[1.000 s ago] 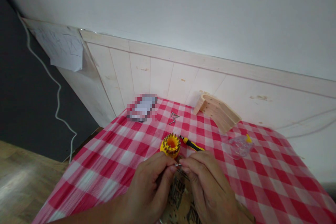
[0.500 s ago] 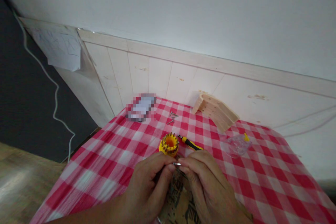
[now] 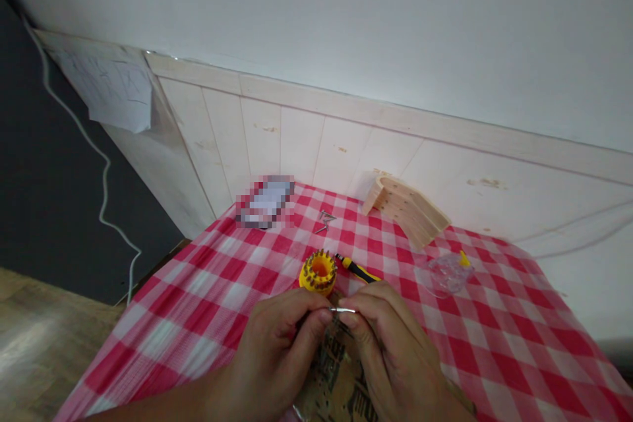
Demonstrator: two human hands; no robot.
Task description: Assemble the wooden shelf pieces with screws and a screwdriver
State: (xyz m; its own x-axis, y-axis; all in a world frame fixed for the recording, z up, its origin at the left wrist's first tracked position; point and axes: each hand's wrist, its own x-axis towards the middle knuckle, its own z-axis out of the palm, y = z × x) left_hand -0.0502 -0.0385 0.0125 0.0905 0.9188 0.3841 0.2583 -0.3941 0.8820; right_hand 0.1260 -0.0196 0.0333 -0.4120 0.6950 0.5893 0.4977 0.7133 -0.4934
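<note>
My left hand point(image 3: 281, 349) and my right hand point(image 3: 390, 349) meet low in the view, fingers curled, pinching a thin metal rod point(image 3: 342, 310) between their fingertips. Under the hands lies a brown printed board point(image 3: 332, 382), partly hidden. Just beyond the fingertips stands a round yellow bit holder point(image 3: 319, 271) ringed with bits, and a yellow and black screwdriver point(image 3: 357, 270) lies to its right.
A red and white checked cloth point(image 3: 222, 303) covers the table. At the back lie a curved wooden piece point(image 3: 405, 210), small metal parts point(image 3: 325, 219), a blurred flat object point(image 3: 266, 202) and a clear plastic bag point(image 3: 448, 274). A white cable point(image 3: 103, 178) hangs at the left.
My two hands have drawn slightly apart, so more of the thin metal rod shows between the fingertips. The view has shifted a little.
</note>
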